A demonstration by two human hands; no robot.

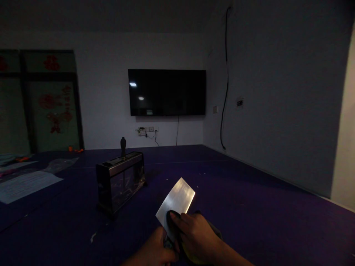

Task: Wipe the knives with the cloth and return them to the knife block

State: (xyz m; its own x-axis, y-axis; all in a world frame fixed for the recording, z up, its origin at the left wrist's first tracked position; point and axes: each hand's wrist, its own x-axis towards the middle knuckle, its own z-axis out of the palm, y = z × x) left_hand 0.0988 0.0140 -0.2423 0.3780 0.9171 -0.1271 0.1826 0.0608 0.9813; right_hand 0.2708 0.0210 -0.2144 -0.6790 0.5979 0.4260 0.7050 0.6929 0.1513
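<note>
Left fingers point(168, 255) clench a cleaver point(179, 195), right fingers point(181, 222) pinch a dark object point(172, 224), near a holder point(126, 164) with one handle point(123, 147).

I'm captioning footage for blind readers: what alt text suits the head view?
A left hand grips a broad-bladed knife while the right hand holds a dark item against it. Beyond, a dark-framed box stands on a purple surface, with a television on the far wall.

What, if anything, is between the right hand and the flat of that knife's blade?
A dark item, held in the right hand, lies over the lower part of the blade; I can't tell what it is. Nothing visible covers the upper part.
</note>
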